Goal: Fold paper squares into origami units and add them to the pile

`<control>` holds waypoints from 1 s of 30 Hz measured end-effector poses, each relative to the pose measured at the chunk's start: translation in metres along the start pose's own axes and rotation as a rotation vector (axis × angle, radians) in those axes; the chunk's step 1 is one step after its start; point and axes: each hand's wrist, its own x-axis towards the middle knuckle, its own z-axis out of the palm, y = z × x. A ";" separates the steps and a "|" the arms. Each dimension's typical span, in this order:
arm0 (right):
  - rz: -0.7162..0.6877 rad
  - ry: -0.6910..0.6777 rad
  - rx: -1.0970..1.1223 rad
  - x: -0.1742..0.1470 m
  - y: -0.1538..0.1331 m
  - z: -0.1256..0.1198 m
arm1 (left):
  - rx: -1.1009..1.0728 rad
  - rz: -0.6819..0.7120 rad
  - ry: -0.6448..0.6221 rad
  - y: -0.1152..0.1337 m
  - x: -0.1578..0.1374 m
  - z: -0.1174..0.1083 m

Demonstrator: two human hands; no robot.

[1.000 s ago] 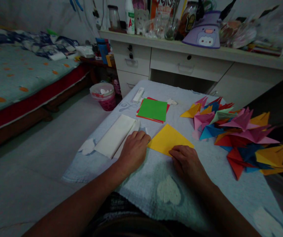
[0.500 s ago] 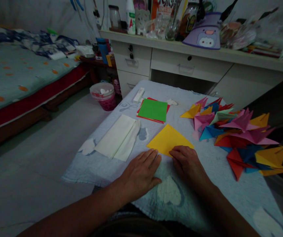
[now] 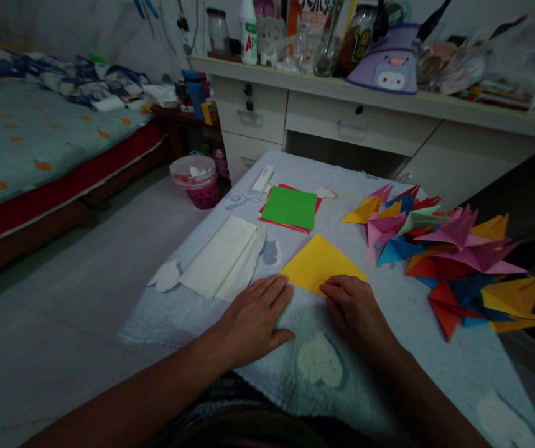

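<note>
A folded sheet of yellow origami paper (image 3: 321,264) lies flat on the cloth-covered table. My left hand (image 3: 260,317) rests flat with fingers stretched out, their tips at the paper's left corner. On the near edge, my right hand (image 3: 354,305) has its fingers curled and pressed together on the paper. Part of the paper's right side is hidden under that hand. Beyond it sits a stack of square paper sheets (image 3: 290,208), green on top with red edges showing. To the right lies a pile of folded paper shapes (image 3: 435,236) in several colours.
A white folded cloth or tissue (image 3: 221,258) lies left of my left hand. A small white box (image 3: 262,179) is near the table's far edge. Behind stands a white desk (image 3: 323,121) crowded with jars and bottles. A pink bin (image 3: 202,193) and a bed (image 3: 62,137) are at left.
My left hand has slid left and slightly down along the paper's near edge to its left corner. My right hand and the paper stay in place.
</note>
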 end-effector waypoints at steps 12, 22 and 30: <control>-0.003 -0.004 -0.047 0.001 -0.004 -0.002 | -0.059 0.157 0.141 0.016 -0.001 0.002; -0.046 -0.081 -0.227 -0.004 -0.020 -0.003 | -0.125 0.026 0.121 0.020 0.018 0.018; -0.011 -0.095 -0.281 -0.005 -0.027 -0.003 | -0.132 -0.032 0.096 0.021 0.021 0.005</control>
